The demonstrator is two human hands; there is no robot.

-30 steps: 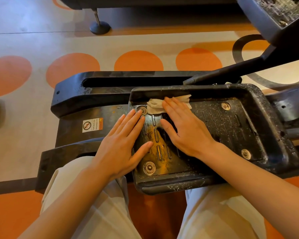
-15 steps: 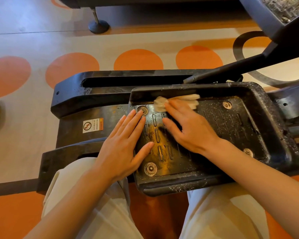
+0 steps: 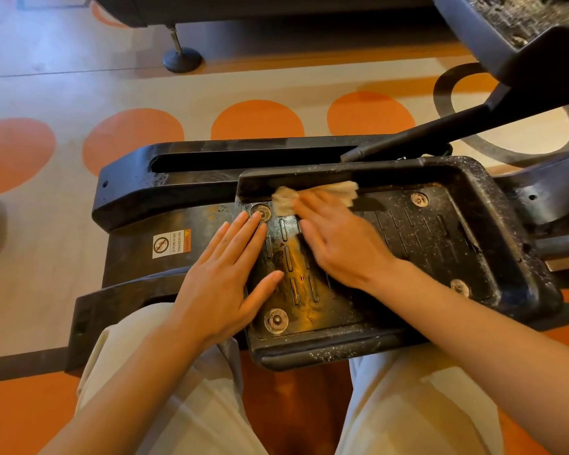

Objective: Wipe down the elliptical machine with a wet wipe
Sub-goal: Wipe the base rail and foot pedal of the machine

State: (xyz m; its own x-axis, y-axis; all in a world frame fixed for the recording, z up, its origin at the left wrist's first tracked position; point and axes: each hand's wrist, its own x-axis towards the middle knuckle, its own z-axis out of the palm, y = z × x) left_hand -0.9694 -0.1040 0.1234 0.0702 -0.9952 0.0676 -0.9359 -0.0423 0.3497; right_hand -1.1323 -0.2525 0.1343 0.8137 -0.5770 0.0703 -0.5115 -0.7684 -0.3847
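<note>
On spotted orange floor (image 3: pixel 257 119); dusty black pedal (image 3: pixel 440 244), soiled wipe (image 3: pixel 284 200).

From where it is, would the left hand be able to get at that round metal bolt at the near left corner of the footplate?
Probably yes. The left hand lies flat on the pedal's left edge, its thumb just above the bolt, which sits uncovered. The right hand works the wipe farther up, out of the way.
</note>
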